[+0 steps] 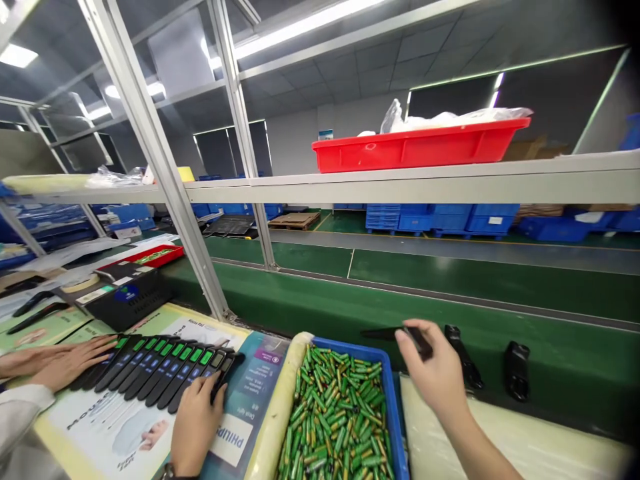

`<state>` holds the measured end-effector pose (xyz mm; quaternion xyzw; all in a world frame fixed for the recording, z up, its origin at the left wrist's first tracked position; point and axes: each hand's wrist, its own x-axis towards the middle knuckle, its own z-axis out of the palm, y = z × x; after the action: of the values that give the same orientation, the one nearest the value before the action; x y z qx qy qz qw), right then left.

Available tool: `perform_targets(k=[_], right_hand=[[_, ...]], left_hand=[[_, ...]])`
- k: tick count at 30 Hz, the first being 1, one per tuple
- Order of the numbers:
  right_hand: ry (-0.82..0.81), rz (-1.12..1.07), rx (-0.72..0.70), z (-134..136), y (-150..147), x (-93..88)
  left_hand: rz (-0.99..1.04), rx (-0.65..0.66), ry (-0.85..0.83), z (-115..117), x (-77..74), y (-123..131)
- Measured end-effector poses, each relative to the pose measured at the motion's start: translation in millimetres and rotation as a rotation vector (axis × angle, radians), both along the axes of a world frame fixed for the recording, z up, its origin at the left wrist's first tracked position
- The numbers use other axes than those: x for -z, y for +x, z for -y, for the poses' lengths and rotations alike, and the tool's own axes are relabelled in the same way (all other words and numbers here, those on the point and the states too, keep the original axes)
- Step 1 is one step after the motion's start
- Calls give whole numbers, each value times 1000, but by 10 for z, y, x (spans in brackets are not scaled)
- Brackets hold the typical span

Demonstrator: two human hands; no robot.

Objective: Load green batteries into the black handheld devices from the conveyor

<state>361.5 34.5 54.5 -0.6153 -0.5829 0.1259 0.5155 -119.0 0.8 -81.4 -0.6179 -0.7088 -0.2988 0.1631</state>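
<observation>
A row of several black handheld devices (155,370) with green screens lies side by side on a printed sheet (125,427). My left hand (195,420) rests at the right end of the row, fingers curled over the last device (223,373). My right hand (433,373) pinches another black device (417,340) at the near edge of the green conveyor belt (350,307). Between my hands stands a blue bin (350,348) full of green batteries (340,420).
Two more black devices (463,357) (517,370) lie on the belt to the right. A co-worker's hands (65,360) touch the left end of the row. A slanted metal post (165,173) rises behind it. A red tray (415,147) sits on the upper shelf.
</observation>
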Motion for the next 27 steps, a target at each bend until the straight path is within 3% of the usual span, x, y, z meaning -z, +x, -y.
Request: perform_targets(k=[3, 6, 9, 11, 13, 15, 16, 17, 18, 20, 24, 27], right_hand=[[-337, 181, 255, -449, 522, 219], [-582, 286, 341, -710, 816, 507], [-616, 349, 365, -735, 819, 641], [-516, 384, 334, -617, 622, 615], [-341, 282, 109, -384, 266, 530], [-232, 75, -361, -64, -184, 422], [-265, 13, -655, 106, -409, 369], [-307, 42, -848, 269, -613, 322], [-322, 118, -943, 414, -782, 286], [-244, 301, -952, 620, -982, 263], [177, 342, -686, 731, -914, 457], [257, 337, -577, 695, -824, 643]], left_hand=[[26, 77, 62, -29, -16, 2], [88, 245, 130, -2, -169, 142], [147, 407, 160, 86, -451, 404], [175, 506, 141, 164, -656, 626], [175, 610, 83, 243, -828, 857], [163, 696, 4, 311, -945, 1060], [163, 733, -41, 340, -980, 1136], [169, 771, -83, 366, -999, 1188], [185, 800, -118, 387, -1001, 1213], [234, 785, -141, 419, -957, 1175], [282, 432, -33, 435, -668, 873], [184, 223, 24, 417, -333, 665]])
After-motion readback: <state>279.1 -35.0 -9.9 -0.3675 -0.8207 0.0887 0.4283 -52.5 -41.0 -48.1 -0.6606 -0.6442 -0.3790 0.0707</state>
